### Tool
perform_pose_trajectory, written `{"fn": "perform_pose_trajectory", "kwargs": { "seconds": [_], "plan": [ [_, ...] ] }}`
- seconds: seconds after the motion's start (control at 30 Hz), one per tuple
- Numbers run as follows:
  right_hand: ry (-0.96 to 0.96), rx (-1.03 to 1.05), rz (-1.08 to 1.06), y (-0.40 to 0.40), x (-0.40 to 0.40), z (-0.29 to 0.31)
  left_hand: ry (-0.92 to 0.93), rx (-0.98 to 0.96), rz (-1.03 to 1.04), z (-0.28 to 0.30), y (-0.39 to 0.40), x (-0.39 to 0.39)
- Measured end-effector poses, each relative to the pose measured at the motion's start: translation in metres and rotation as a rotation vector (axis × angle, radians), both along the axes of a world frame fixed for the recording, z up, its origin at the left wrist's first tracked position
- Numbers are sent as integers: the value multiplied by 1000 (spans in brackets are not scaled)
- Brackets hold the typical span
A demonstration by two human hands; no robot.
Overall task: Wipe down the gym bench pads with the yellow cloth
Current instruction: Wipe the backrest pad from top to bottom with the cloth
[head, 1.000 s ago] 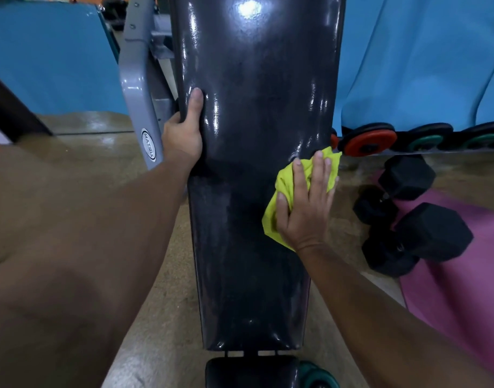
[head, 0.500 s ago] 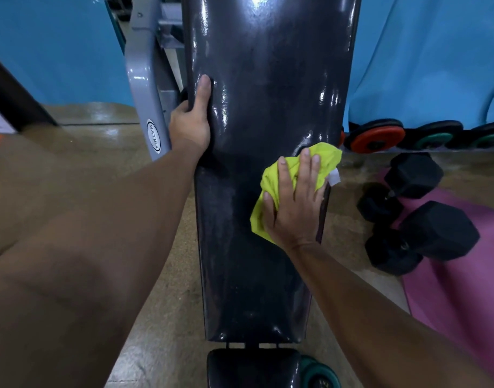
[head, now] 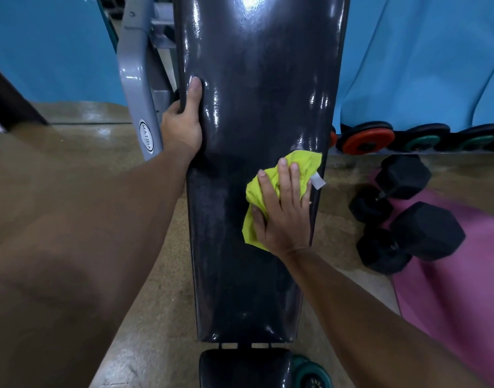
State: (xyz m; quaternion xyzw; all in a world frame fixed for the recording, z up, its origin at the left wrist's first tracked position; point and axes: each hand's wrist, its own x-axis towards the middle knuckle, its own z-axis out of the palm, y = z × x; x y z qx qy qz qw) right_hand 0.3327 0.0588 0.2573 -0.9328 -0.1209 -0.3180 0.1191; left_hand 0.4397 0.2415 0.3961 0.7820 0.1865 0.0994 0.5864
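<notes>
Pressing our right hand (head: 282,211), fingers spread, flattens the yellow cloth (head: 301,163) at the back pad's (head: 254,93) right edge; our left hand (head: 184,121) grips the left edge.

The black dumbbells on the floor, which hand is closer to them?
The right hand. It presses the yellow cloth near the bench pad's right edge, the dumbbells just beyond. The left hand grips the pad's far left edge.
</notes>
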Motion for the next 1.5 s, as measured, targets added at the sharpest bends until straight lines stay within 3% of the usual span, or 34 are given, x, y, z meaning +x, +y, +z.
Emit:
{"fn": "perform_pose_trajectory", "kwargs": {
  "seconds": [0.23, 0.43, 0.6, 0.77, 0.93, 1.13, 1.3, 1.43, 1.5],
  "plan": [
    [12, 197, -172, 17, 19, 25, -3, -19, 2, -6, 2, -1],
    [24, 29, -11, -5, 2, 3, -14, -18, -16, -5, 5, 0],
    [35, 172, -122, 25, 12, 16, -10, -16, -1, -9, 3, 2],
    [-7, -61, 32, 7, 0, 0, -28, -41, -5, -9, 6, 5],
    [-11, 124, -142, 24, 16, 17, -28, -57, -2, -15, 9, 8],
    [-39, -68, 24, 12, 2, 2, -42, -56, -8, -14, 11, 10],
    [-6, 127, -109, 44, 11, 17, -44, -61, 2, -19, 11, 9],
    [-37, -69, 83, 40, 0, 5, -39, -50, 6, -16, 11, 11],
    [-56, -113, 72, 25, 2, 2, -37, -45, 6, -17, 13, 10]
  ]
}}
